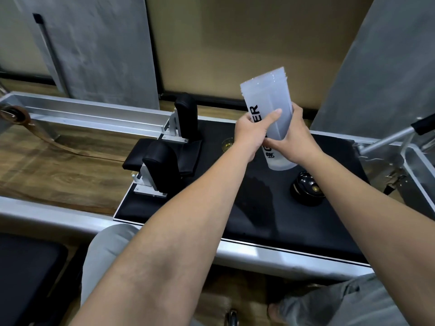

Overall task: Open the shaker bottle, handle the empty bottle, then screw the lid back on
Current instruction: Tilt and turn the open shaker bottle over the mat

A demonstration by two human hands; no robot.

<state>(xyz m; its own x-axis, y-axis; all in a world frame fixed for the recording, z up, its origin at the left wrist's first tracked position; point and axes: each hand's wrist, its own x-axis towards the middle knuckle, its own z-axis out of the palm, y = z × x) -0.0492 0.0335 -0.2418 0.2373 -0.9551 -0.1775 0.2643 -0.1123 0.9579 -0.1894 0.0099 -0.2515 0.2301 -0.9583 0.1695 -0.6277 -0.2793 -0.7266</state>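
1. The shaker bottle (268, 107) is being held up off the black padded platform (259, 208), roughly upright with a slight tilt, its open threaded mouth at the top. It is off the pad so it can be turned and looked over freely.
2. The left hand (250, 132) is wrapping the bottle's middle from the left, thumb lying across the front over the printed lettering, which steadies the wall against twisting.
3. The right hand (293, 140) is closing around the lower right side and back of the bottle, so the 2 hands are gripping it from opposite sides and sharing its weight.
4. The lid (307, 190) is lying on the pad just below and to the right of the bottle, apart from it, likely parked within reach of the right hand for screwing back on.
5. Judging by the open mouth, opening is done and handling is under way.
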